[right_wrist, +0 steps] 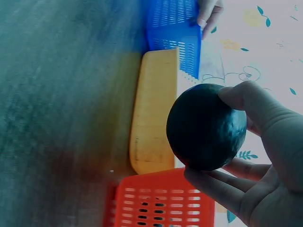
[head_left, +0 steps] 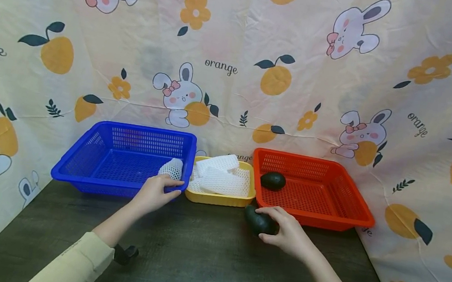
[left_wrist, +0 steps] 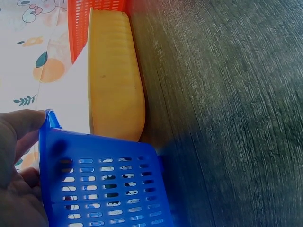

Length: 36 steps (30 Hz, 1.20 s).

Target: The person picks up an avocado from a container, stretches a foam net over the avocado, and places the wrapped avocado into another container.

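Observation:
My right hand (head_left: 284, 230) holds a dark green avocado (head_left: 259, 221) between thumb and fingers, just in front of the red basket (head_left: 313, 220). The right wrist view shows the avocado (right_wrist: 206, 127) end-on, with the thumb above and fingers below. A second avocado (head_left: 273, 181) lies inside the red basket at its left. My left hand (head_left: 156, 193) is at the front right corner of the blue basket (head_left: 97, 187); its thumb and fingers pinch the rim (left_wrist: 43, 156). Behind those fingers, a rounded item in white foam netting (head_left: 172, 168) sits in the blue basket.
A small yellow basket (head_left: 218, 200) with several white foam net sleeves (head_left: 223, 181) stands between the blue and red baskets. All three stand on a dark wooden table (head_left: 203, 260), against a printed cloth (head_left: 239, 34).

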{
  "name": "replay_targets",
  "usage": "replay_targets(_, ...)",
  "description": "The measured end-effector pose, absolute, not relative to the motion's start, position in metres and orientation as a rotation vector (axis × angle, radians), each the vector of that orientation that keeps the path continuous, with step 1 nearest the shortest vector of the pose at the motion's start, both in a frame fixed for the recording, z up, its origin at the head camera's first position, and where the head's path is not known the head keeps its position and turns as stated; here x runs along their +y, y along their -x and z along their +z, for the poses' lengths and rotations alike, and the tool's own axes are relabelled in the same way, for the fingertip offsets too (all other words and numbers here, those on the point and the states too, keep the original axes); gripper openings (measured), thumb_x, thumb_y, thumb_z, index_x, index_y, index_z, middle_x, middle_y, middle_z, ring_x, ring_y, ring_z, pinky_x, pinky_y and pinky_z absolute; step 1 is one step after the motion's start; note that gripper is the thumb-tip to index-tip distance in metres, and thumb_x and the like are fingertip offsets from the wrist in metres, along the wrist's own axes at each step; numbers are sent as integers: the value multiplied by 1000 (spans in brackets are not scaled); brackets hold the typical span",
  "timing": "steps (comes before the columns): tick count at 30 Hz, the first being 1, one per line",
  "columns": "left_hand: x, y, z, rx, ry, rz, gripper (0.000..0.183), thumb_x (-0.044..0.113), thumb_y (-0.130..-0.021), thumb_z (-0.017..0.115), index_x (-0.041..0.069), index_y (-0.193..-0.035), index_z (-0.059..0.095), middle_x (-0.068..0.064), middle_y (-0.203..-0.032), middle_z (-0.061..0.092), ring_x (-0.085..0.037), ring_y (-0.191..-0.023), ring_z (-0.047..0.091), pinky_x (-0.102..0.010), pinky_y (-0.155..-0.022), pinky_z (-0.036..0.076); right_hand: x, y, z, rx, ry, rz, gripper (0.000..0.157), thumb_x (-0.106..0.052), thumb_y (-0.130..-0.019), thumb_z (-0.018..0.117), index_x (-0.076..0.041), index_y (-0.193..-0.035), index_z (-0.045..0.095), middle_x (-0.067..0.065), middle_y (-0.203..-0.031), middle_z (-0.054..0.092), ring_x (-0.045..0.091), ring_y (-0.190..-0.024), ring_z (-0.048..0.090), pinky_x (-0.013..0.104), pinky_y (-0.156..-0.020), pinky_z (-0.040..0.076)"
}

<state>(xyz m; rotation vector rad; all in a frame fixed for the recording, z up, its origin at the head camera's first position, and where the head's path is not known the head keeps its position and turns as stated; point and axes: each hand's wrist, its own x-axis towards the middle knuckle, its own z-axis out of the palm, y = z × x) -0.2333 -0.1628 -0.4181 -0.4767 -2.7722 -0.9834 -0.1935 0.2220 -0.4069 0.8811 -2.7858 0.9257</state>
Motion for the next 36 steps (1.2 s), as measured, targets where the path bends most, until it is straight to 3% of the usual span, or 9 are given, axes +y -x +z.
replay_targets(7, -163, 233, -419, -2765, 483, -969, 28, 15, -87, 71, 9, -115, 71, 0, -84, 58, -17, -68, 44, -32, -60, 39, 220, 188, -420, -2818, -909, 983, 55, -12, -74, 81, -21, -123, 60, 1, -115, 55, 15, -84, 55, 27, -66, 50)
replay_targets(16, -163, 233, -418, -2774, 475, -969, 29, 16, -87, 71, 10, -115, 71, 1, -83, 58, -17, -68, 45, -32, -61, 39, 219, 185, -437, -2870, -898, 919, 54, -16, -74, 82, -22, -123, 60, -4, -113, 55, 14, -91, 56, 35, -75, 49)
replay_targets(36, -164, 232, -416, -2749, 513, -968, 28, 16, -87, 71, 8, -114, 71, -7, -94, 65, -18, -72, 49, -34, -63, 41, 219, 185, -451, -2908, -943, 936, 54, -16, -74, 81, -21, -124, 60, -1, -115, 55, 15, -92, 56, 37, -74, 49)
